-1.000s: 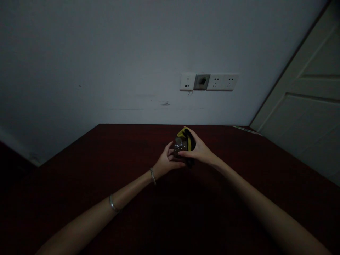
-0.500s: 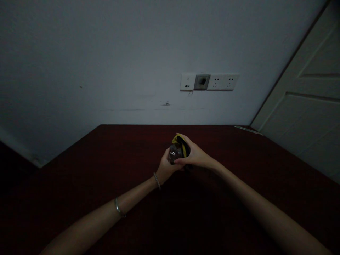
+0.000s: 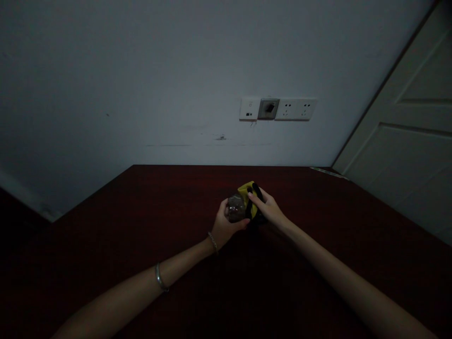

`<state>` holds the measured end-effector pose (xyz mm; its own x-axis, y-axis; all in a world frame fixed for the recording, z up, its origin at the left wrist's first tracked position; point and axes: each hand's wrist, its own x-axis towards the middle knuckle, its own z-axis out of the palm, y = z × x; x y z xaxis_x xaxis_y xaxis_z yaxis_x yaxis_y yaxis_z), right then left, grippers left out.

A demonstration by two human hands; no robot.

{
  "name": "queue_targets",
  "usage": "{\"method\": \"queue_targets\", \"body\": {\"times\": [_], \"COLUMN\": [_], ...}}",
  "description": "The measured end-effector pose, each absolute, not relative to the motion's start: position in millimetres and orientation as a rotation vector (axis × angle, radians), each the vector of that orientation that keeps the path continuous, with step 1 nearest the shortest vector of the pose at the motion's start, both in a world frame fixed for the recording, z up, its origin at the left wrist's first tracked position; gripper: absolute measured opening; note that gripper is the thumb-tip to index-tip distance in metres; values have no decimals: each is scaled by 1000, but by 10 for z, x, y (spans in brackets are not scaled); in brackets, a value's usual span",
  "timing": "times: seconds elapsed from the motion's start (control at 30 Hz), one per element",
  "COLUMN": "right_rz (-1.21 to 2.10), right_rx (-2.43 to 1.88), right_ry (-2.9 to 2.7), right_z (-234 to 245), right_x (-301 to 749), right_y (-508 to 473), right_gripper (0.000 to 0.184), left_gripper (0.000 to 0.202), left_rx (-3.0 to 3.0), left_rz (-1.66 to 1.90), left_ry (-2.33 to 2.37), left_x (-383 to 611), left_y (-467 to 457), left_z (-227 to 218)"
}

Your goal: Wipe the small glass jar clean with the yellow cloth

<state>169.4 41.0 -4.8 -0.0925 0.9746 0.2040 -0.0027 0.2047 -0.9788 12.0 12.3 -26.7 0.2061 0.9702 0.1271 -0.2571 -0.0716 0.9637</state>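
Note:
Near the middle of the dark red table (image 3: 169, 207), my two hands are close together. My left hand (image 3: 226, 226) is closed around a see-through, shiny, rounded thing (image 3: 236, 208); its exact kind cannot be made out in the dim light. Pressed against its right side is a yellow and black piece that looks like soft cloth (image 3: 247, 190). My right hand (image 3: 270, 207) grips this cloth from the right, thumb and fingers partly hidden behind it. My left thumb reaches along the lower edge of the two things.
Behind the table rises a pale wall with a row of sockets (image 3: 296, 109) and a grey-framed outlet (image 3: 269, 108). A panelled white door (image 3: 416, 132) stands at the right. A narrow pale strip (image 3: 328, 173) lies at the table's back right edge.
Both hands and the held things have shifted slightly right. My right hand has turned and drawn back, so more of the yellow cloth and of the see-through thing shows.

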Motion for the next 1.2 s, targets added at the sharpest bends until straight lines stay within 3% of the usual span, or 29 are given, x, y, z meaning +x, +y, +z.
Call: {"method": "queue_targets", "body": {"times": [0.4,0.7,0.93,1.2], "right_rz": [1192,738,365,250], "right_rx": [-1077,-957,-845,-772], "right_ry": [-1241,-1851,-2202,-2285], "right_z": [10,110,141,187], "right_x": [1867,1886,1967,1974], "right_y": [257,166,119,84], "right_gripper": [48,33,50,57], "left_gripper": [74,72,73,73], "left_rx": [1320,1386,1346,1305], "left_rz": [1235,1254,1274,1307], "left_ry": [817,877,853,833], "left_x": [117,108,112,131], "left_y": [150,168,202,205], "left_z": [-350,-369,-420,-417]}}
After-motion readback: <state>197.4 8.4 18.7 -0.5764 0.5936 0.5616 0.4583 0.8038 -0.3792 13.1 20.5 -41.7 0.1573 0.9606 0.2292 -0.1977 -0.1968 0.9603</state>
